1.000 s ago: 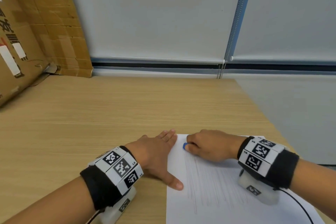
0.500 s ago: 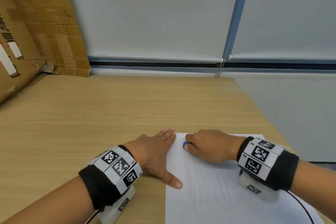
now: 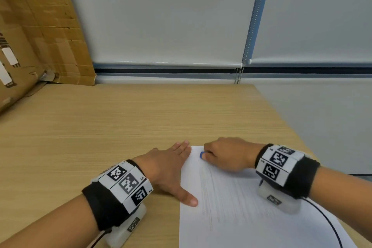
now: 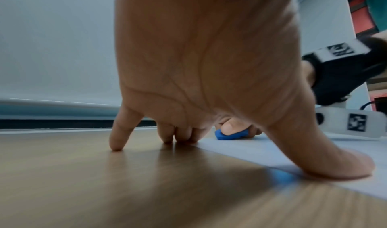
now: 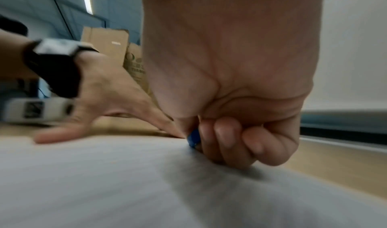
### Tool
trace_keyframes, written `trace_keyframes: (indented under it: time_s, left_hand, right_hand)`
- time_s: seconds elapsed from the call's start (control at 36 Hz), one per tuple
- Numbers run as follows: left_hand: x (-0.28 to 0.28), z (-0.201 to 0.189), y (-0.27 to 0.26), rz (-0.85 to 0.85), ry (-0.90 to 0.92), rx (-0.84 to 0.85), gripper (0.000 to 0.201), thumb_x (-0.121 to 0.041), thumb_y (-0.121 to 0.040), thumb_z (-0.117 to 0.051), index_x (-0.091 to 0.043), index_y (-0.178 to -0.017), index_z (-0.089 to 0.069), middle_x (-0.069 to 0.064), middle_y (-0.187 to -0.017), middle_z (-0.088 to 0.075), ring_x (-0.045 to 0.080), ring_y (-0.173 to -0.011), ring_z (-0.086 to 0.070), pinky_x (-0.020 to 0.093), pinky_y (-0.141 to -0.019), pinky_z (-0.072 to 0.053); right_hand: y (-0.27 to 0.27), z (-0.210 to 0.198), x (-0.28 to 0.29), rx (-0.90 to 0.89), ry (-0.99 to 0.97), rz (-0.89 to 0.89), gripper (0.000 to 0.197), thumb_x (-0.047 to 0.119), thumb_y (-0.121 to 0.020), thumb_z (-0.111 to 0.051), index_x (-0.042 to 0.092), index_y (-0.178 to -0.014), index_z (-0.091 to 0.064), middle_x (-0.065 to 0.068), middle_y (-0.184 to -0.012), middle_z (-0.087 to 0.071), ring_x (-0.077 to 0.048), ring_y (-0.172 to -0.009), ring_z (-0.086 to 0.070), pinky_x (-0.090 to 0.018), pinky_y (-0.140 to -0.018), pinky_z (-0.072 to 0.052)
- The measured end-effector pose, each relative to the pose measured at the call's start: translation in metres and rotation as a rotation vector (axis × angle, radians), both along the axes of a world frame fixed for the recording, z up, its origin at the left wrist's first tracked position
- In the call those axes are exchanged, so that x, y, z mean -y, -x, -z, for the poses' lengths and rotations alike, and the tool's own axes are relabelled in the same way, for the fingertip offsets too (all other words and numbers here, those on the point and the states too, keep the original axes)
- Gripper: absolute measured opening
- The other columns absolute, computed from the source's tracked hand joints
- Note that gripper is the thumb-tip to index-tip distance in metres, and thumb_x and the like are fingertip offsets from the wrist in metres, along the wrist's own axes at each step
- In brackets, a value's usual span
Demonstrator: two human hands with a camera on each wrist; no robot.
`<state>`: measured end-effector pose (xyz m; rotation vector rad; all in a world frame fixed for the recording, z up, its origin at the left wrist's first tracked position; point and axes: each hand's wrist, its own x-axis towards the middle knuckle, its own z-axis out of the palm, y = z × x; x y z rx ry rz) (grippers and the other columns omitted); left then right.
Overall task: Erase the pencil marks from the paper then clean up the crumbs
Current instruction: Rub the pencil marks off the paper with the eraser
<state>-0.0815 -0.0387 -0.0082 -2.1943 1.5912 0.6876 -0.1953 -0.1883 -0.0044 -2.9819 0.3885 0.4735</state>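
Note:
A white paper [image 3: 251, 217] with faint grey pencil lines [image 3: 221, 191] lies on the wooden table [image 3: 100, 127] near its front right corner. My right hand [image 3: 225, 156] pinches a small blue eraser [image 3: 202, 155] and presses it on the paper's top left area; the eraser [image 4: 230, 134] shows under the thumb in the left wrist view, and its edge [image 5: 193, 138] shows in the right wrist view. My left hand [image 3: 171, 167] lies flat with straight fingers along the paper's left edge, its thumb [image 4: 335, 165] pressing on the sheet [image 4: 314, 150].
Flattened cardboard boxes [image 3: 30, 36] lean against the wall at the back left. The table's right edge [image 3: 281, 117] runs close beside the paper. A black cable [image 3: 330, 221] from the right wrist crosses the sheet's lower right.
My right hand and the eraser have shifted only slightly near the paper's top left. The left hand has stayed pressed on the paper's edge.

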Motion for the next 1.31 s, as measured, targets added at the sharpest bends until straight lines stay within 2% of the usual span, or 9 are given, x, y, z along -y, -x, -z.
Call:
trace_keyframes:
  time_s: [0.39, 0.56, 0.69, 0.83, 0.97, 1.06, 1.14, 1.19, 1.31]
  left_hand:
    - [-0.016, 0.002, -0.001, -0.016, 0.003, 0.037, 0.135, -0.085, -0.065, -0.058, -0.022, -0.152, 0.023, -0.014, -0.156, 0.032, 0.005, -0.148, 0.01, 0.042, -0.121, -0.012]
    - [-0.016, 0.002, -0.001, 0.001, 0.013, 0.049, 0.135, -0.084, -0.066, -0.059, -0.018, -0.152, 0.022, -0.011, -0.157, 0.03, 0.005, -0.147, 0.014, 0.042, -0.12, -0.015]
    - [-0.016, 0.0, 0.0, 0.0, 0.001, 0.057, 0.135, -0.085, -0.065, -0.058, -0.02, -0.152, 0.023, -0.011, -0.156, 0.032, 0.006, -0.148, 0.014, 0.042, -0.121, -0.014]
    - [-0.015, 0.0, -0.002, 0.007, -0.006, 0.048, 0.135, -0.084, -0.066, -0.059, -0.019, -0.151, 0.023, -0.01, -0.156, 0.031, 0.006, -0.147, 0.014, 0.043, -0.121, -0.013]
    - [-0.016, 0.0, -0.002, 0.004, 0.001, 0.045, 0.135, -0.083, -0.066, -0.06, -0.019, -0.151, 0.023, -0.01, -0.156, 0.032, 0.006, -0.147, 0.015, 0.044, -0.121, -0.011]
    - [-0.016, 0.0, -0.003, 0.008, 0.004, 0.033, 0.135, -0.083, -0.067, -0.06, -0.018, -0.151, 0.023, -0.01, -0.156, 0.032, 0.006, -0.147, 0.015, 0.043, -0.121, -0.012]
    - [-0.016, 0.001, -0.003, 0.01, 0.014, 0.025, 0.135, -0.082, -0.067, -0.061, -0.019, -0.152, 0.023, -0.01, -0.156, 0.032, 0.006, -0.147, 0.015, 0.042, -0.121, -0.012]
    - [-0.017, 0.001, -0.004, 0.013, 0.017, 0.023, 0.135, -0.083, -0.066, -0.06, -0.019, -0.152, 0.023, -0.01, -0.156, 0.032, 0.005, -0.147, 0.015, 0.041, -0.12, -0.011]
    - [-0.015, 0.003, -0.005, 0.011, 0.018, 0.036, 0.136, -0.084, -0.065, -0.06, -0.02, -0.151, 0.023, -0.011, -0.155, 0.033, 0.005, -0.147, 0.014, 0.04, -0.119, -0.011]
  right_hand:
    - [0.002, 0.004, 0.002, 0.029, 0.006, 0.054, 0.029, 0.038, -0.102, -0.028, 0.017, -0.089, -0.044, 0.0, -0.086, -0.049, -0.024, -0.081, -0.046, -0.033, -0.07, -0.035]
    - [0.012, 0.004, -0.032, -0.037, -0.063, -0.088, 0.032, 0.04, -0.102, -0.028, 0.017, -0.087, -0.043, 0.007, -0.071, -0.042, -0.018, -0.069, -0.043, -0.034, -0.068, -0.033]
    - [0.0, 0.001, -0.006, 0.017, 0.008, 0.012, 0.032, 0.042, -0.102, -0.029, 0.018, -0.09, -0.046, 0.001, -0.085, -0.051, -0.024, -0.081, -0.048, -0.033, -0.069, -0.036]
    - [0.002, 0.005, -0.024, -0.003, -0.036, -0.065, 0.031, 0.041, -0.101, -0.029, 0.018, -0.087, -0.044, 0.006, -0.073, -0.044, -0.023, -0.076, -0.047, -0.034, -0.069, -0.037]
    - [-0.007, 0.001, 0.0, 0.02, -0.006, 0.021, 0.029, 0.041, -0.102, -0.029, 0.02, -0.088, -0.045, 0.005, -0.08, -0.047, -0.022, -0.081, -0.047, -0.033, -0.07, -0.036]
    - [-0.005, 0.006, -0.009, 0.01, -0.018, -0.026, 0.029, 0.039, -0.101, -0.029, 0.018, -0.088, -0.045, 0.004, -0.076, -0.047, -0.021, -0.074, -0.047, -0.033, -0.068, -0.036]
    - [-0.001, 0.005, -0.018, -0.015, -0.042, -0.06, 0.032, 0.04, -0.101, -0.029, 0.021, -0.078, -0.04, 0.007, -0.07, -0.044, -0.011, -0.063, -0.042, -0.033, -0.066, -0.035]
    - [-0.004, 0.003, -0.007, -0.009, -0.032, -0.018, 0.034, 0.042, -0.101, -0.029, 0.024, -0.075, -0.04, 0.007, -0.073, -0.047, -0.014, -0.066, -0.045, -0.033, -0.066, -0.036]
    - [-0.007, 0.004, 0.002, 0.017, -0.035, 0.021, 0.028, 0.04, -0.101, -0.031, 0.021, -0.087, -0.045, 0.006, -0.08, -0.051, -0.02, -0.077, -0.048, -0.032, -0.069, -0.036]
